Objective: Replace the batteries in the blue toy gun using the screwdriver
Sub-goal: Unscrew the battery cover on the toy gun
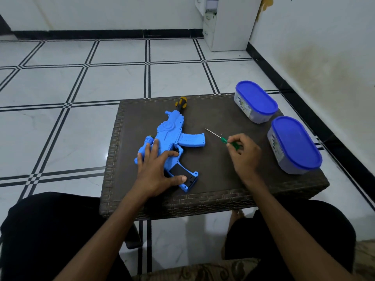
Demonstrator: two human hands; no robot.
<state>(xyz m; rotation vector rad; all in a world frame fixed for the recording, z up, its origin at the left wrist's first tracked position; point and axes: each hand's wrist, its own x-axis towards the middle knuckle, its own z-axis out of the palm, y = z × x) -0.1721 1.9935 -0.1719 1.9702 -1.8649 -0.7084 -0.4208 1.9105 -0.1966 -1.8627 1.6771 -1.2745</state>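
The blue toy gun (pixel 170 132) lies flat on a dark woven table (pixel 213 191), its yellow and black muzzle pointing away from me. My left hand (pixel 156 169) presses down on its rear body, fingers spread, thumb on the black panel of the grip. To the right, my right hand (pixel 243 153) pinches the green handle of a thin screwdriver (pixel 217 135). Its metal shaft points up and left, toward the gun's magazine, with the tip apart from the gun.
Two oval containers with blue lids stand on the table's right side, one at the far corner (pixel 255 101) and one nearer (pixel 294 145). White tiled floor surrounds the table. A white cabinet (pixel 227 21) stands against the far wall. My dark-clad knees flank the table's front edge.
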